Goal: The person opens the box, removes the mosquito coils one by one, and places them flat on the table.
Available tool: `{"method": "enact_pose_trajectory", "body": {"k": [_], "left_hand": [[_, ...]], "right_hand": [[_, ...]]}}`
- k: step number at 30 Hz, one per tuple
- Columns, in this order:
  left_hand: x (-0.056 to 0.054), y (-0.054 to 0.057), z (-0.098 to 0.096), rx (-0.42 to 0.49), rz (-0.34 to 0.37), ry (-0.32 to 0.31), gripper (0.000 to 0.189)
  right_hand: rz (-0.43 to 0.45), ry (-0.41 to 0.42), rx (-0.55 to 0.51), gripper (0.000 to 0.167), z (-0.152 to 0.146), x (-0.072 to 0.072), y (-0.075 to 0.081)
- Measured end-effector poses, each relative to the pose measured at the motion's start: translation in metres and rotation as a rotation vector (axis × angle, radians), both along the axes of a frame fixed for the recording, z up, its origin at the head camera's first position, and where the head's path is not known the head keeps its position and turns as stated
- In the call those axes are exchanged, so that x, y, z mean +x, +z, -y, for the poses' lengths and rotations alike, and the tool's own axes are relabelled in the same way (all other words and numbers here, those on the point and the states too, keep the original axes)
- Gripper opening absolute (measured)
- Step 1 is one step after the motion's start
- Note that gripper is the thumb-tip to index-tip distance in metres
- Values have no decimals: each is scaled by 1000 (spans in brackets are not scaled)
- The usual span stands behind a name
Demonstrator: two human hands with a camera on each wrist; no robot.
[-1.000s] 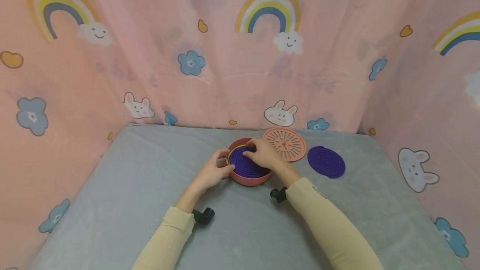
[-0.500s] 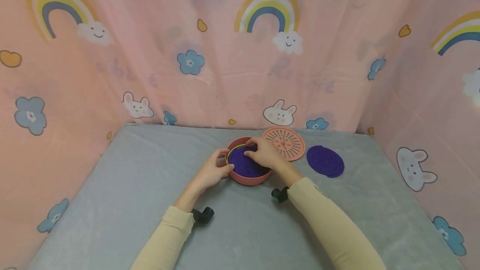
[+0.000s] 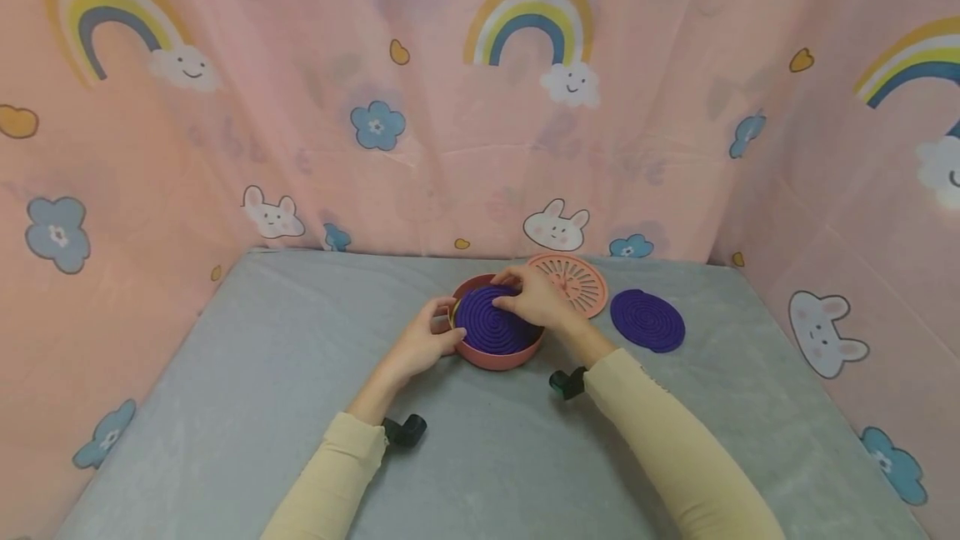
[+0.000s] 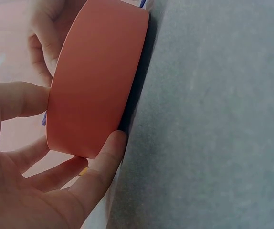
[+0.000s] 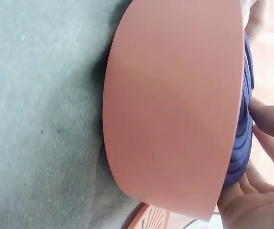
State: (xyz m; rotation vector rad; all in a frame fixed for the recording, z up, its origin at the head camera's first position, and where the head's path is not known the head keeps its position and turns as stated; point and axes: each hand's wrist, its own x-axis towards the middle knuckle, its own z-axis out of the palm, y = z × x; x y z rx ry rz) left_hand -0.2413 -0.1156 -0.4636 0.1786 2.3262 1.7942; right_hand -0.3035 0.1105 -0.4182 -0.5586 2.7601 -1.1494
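Right hand (image 3: 536,300) pinches the coil (image 3: 489,330) at its far right part, thumb on the spiral face. Left hand (image 3: 422,345) grips the left side of the bowl (image 3: 498,362), thumb at the rim. Coil lies within the bowl, round, face up, partly above the rim. Right forearm runs from near right toward far left; left forearm from near left toward far right.

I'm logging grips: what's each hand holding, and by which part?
Left hand: pink bowl, by its side. Right hand: purple coil in bowl's mouth, by its edge.
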Motion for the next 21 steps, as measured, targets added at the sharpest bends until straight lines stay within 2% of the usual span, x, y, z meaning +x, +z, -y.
{"method": "enact_pose_trajectory", "body": {"k": [6,11,17,21], "left_hand": [[0,0,0,-3,-1,2,58],[0,0,-1,-5,-9,-1,56],[0,-1,-1,-16,-12,1,56],[1,-1,-1,-11,-9,6,57]], "right_hand": [[46,32,-21,27,-6,0,3],[81,37,-84,19,-10,0,4],[51,32,-157,17,-16,0,8],[35,-14,-161,18,-21,3,14]]}}
